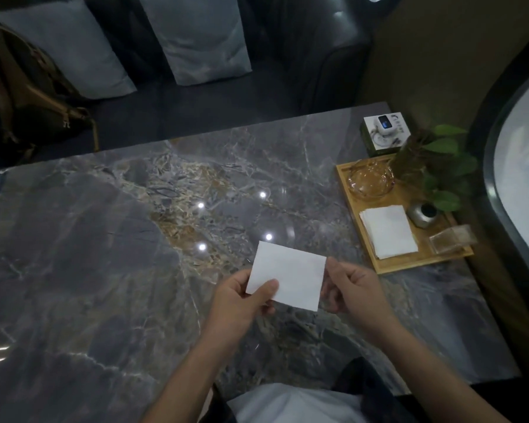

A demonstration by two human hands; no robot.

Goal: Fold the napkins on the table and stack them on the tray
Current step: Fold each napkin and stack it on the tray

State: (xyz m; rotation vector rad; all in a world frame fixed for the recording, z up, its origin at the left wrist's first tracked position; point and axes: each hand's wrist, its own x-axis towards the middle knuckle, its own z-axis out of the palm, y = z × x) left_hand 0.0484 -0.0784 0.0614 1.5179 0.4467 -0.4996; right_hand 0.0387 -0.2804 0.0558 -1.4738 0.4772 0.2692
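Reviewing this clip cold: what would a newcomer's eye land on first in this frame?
First, the white napkin, held above the marble table at bottom centre, pinched by the left hand and right hand. Next, the wooden tray at the right edge, carrying a stack of folded napkins, a glass ashtray and a leafy plant.

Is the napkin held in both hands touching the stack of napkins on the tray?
Apart. The head view shows bare marble table and the tray rim between the held napkin and the napkin stack.
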